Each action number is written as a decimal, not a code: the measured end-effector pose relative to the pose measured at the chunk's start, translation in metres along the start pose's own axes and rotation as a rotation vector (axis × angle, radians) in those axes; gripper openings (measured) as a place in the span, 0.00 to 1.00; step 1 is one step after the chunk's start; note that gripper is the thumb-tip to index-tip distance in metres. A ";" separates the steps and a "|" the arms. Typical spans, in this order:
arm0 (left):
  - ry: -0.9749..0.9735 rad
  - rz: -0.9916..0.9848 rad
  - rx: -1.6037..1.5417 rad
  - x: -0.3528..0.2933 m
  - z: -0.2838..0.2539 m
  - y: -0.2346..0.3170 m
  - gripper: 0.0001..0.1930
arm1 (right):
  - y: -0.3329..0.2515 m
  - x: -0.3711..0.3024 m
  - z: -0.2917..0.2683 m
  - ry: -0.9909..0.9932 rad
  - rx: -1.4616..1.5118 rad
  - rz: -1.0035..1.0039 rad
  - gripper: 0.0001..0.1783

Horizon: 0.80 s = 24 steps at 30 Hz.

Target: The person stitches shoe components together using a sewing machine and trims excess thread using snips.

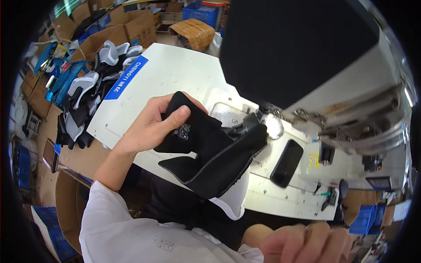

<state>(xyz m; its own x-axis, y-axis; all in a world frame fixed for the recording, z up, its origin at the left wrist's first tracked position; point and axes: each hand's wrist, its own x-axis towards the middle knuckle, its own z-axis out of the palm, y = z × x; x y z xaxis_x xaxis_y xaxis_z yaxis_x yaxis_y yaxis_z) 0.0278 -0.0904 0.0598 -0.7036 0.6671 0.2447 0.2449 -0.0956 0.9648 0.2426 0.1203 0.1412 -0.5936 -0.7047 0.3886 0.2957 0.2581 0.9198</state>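
Observation:
My left hand [155, 125] grips a black sewn fabric piece [219, 162] at its upper left, thumb lying on top beside a small pale print. Grey stitching runs along a seam of the piece, and a white part [234, 204] hangs from its lower edge. The far end of the fabric reaches the metal plate and foot area of a sewing machine [234, 116], and the cloth hides part of it. Low at the right, near my body and away from the fabric, is my right hand [307, 243]. Its fingers look bent but are blurred.
A dark phone [287, 163] lies on the white machine table [175, 65], right of the fabric. The machine's large black panel [294, 48] looms above. Several grey and black sewn pieces [81, 96] are heaped off the left edge. Cardboard boxes [136, 28] and a blue crate [201, 14] stand behind.

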 end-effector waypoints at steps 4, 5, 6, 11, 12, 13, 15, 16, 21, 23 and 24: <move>0.012 0.050 0.048 -0.006 0.002 -0.004 0.20 | -0.035 0.022 -0.027 -0.912 -2.158 -0.942 0.13; 0.018 0.051 0.065 -0.007 0.004 -0.004 0.20 | -0.038 0.023 -0.030 -1.124 -2.707 -1.169 0.14; 0.018 0.057 0.061 -0.008 0.005 -0.005 0.20 | -0.036 0.021 -0.031 -1.123 -2.714 -1.167 0.14; 0.026 0.051 -0.014 -0.015 0.008 -0.007 0.21 | -0.035 0.021 -0.047 -0.998 -2.772 -1.385 0.09; 0.025 0.053 -0.017 -0.015 0.009 -0.007 0.21 | -0.036 0.022 -0.049 -1.046 -2.758 -1.437 0.09; 0.024 0.060 -0.056 -0.015 0.011 -0.007 0.21 | -0.027 0.025 -0.056 -1.043 -2.762 -1.437 0.09; 0.040 0.068 -0.092 -0.015 0.012 -0.007 0.22 | -0.002 0.035 -0.068 -0.393 -2.763 -1.762 0.11; 0.031 0.077 -0.116 -0.014 0.013 -0.007 0.22 | -0.007 0.033 -0.065 -0.389 -2.771 -1.751 0.11; 0.053 0.113 -0.172 -0.018 0.016 -0.004 0.23 | -0.104 0.003 -0.020 -0.253 -2.581 -2.316 0.34; 0.086 0.073 -0.228 -0.018 0.019 -0.005 0.28 | -0.132 -0.003 0.002 0.172 -2.807 -2.128 0.40; 0.094 0.078 -0.223 -0.017 0.022 -0.006 0.28 | -0.140 -0.005 0.007 0.210 -2.864 -1.933 0.40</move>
<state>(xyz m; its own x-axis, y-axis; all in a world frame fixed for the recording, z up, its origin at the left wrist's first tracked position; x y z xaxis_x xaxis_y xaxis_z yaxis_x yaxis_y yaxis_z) 0.0535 -0.0849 0.0479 -0.7497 0.5808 0.3173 0.1555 -0.3115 0.9374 0.1986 0.0926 0.0108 -0.8939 0.3563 0.2720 -0.2617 0.0777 -0.9620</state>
